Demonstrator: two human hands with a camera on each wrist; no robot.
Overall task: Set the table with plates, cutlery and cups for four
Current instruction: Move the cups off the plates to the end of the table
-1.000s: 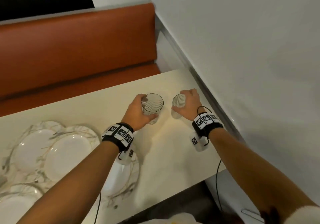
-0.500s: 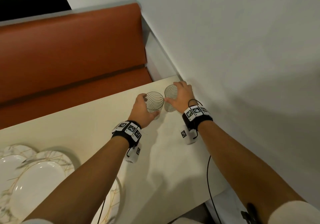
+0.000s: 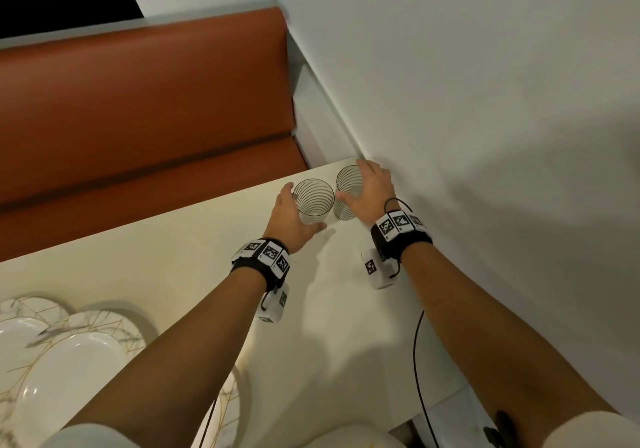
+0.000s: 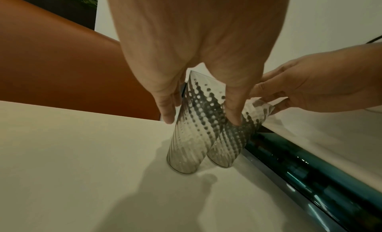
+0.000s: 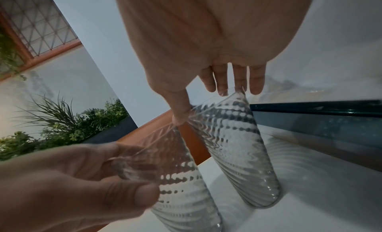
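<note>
Two clear ribbed glasses stand side by side at the table's far right corner, close to the wall. My left hand (image 3: 304, 209) grips the left glass (image 3: 313, 201), thumb on the near side and fingers round the far side. My right hand (image 3: 352, 181) is spread over the right glass (image 3: 346, 189). Its fingers are straight, and the thumb and fingertips only touch the rim. In the left wrist view both glasses (image 4: 192, 137) (image 4: 233, 144) rest on the tabletop. In the right wrist view my straight fingers (image 5: 239, 78) reach the right glass's (image 5: 237, 153) far rim.
White marbled plates (image 3: 62, 361) with gold lines lie overlapping at the table's near left. An orange bench (image 3: 138, 118) runs behind the cream table (image 3: 173, 274). The white wall (image 3: 450, 101) and a dark strip (image 4: 310, 186) border the table on the right.
Both hands have moved the two glasses farther back and right to the table's corner, closer together. My right hand's fingers have straightened off its glass.
</note>
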